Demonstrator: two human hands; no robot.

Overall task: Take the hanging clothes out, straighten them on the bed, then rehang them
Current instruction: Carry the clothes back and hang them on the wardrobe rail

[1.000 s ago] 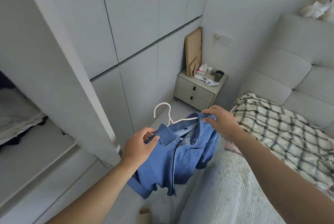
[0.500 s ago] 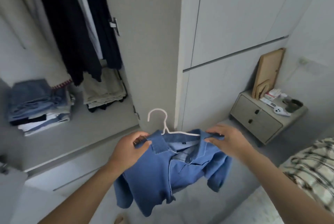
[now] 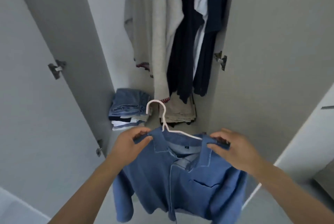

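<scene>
Here the blue shirt (image 3: 182,185) hangs on its white hanger (image 3: 163,120), held near the open wardrobe (image 3: 253,61). The left hand (image 3: 130,144) and right hand (image 3: 235,149) each pinch a shoulder, likely to keep the hook upright and facing the far hanging clothes (image 3: 188,43) for rehanging.

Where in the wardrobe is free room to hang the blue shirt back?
Free: the gap between the left wall and the beige garment. Crowded: the right side, where the dark clothes hang close against the beige one and reach the right wall. The rail is out of view.
</scene>
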